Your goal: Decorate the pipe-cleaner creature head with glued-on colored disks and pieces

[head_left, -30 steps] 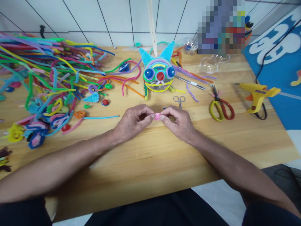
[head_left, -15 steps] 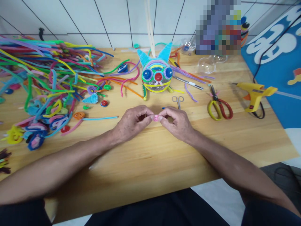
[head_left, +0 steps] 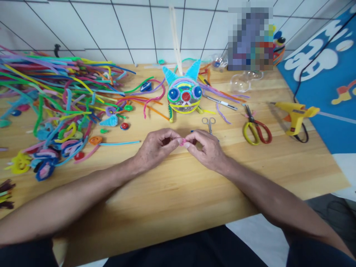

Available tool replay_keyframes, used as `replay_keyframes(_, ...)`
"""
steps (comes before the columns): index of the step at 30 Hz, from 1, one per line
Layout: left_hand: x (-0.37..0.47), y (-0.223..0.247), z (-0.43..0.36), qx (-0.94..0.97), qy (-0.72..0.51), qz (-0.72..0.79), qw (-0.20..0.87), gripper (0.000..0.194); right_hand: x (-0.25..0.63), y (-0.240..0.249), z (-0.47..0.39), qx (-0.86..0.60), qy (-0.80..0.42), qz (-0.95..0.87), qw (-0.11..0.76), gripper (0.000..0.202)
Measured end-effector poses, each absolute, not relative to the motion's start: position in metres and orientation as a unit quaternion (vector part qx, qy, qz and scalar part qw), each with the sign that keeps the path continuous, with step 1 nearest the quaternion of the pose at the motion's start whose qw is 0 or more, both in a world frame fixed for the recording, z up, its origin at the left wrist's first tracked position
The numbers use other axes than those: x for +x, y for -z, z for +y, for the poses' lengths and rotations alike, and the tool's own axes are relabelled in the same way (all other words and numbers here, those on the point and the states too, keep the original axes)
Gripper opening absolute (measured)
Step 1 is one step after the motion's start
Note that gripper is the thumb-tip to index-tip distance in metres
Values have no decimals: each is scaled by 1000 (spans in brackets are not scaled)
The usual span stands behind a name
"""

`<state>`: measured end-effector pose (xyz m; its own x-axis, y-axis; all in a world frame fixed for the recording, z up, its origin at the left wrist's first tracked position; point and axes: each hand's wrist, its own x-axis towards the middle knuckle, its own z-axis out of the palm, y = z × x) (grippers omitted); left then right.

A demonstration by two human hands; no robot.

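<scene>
A small pink piece of pipe cleaner point(head_left: 183, 141) is pinched between the fingertips of both hands, above the middle of the table. My left hand point(head_left: 160, 146) grips it from the left, thumb and forefinger closed. From the right, my right hand point(head_left: 204, 148) pinches it in the same way; its exact shape is mostly covered by the fingers. Just beyond the hands sits a round cat-like figure point(head_left: 185, 94) with blue pipe-cleaner ears, blue eyes, a red nose and a yellow mouth line. Small silver scissors point(head_left: 209, 122) lie behind my right hand, partly hidden.
Pipe cleaners point(head_left: 69, 78) in many colours heap at the left, with coiled pieces point(head_left: 46, 165) nearer me. Red-and-yellow-handled pliers point(head_left: 254, 128) and a yellow glue gun point(head_left: 296, 116) lie at the right. Clear plastic balls point(head_left: 240, 82) and a craft knife point(head_left: 222, 102) are farther back.
The view has tilted up a little, so things on the table appear slightly lower. Both hands stay together on the pink piece, with small finger shifts.
</scene>
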<state>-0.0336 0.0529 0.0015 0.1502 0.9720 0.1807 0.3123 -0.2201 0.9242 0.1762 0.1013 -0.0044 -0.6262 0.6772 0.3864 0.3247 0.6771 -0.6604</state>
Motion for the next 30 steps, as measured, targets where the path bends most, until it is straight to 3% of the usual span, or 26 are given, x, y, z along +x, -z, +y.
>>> replay_keyframes(5,-33,-3,51,645,-428,485,406,19,177,5,102,-295,-275,-858,319,14)
replay_keyframes(10,-40,-6,55,714,-375,531,259,33,175,5,102,-277,-238,-885,289,22)
replay_keyframes(13,-44,-4,59,713,-377,549,219,28,174,7,102,-298,-182,-894,280,20)
replay_keyframes(17,-45,1,61,715,-376,549,214,23,178,8,104,-328,-160,-882,296,4)
replay_keyframes(22,-43,1,57,763,-372,504,159,17,184,6,109,-339,-158,-867,328,9)
replay_keyframes(26,-38,0,48,839,-297,449,82,27,187,2,111,-358,-168,-848,351,8)
replay_keyframes(30,-29,5,36,882,-191,427,59,54,193,-5,113,-376,-168,-826,385,6)
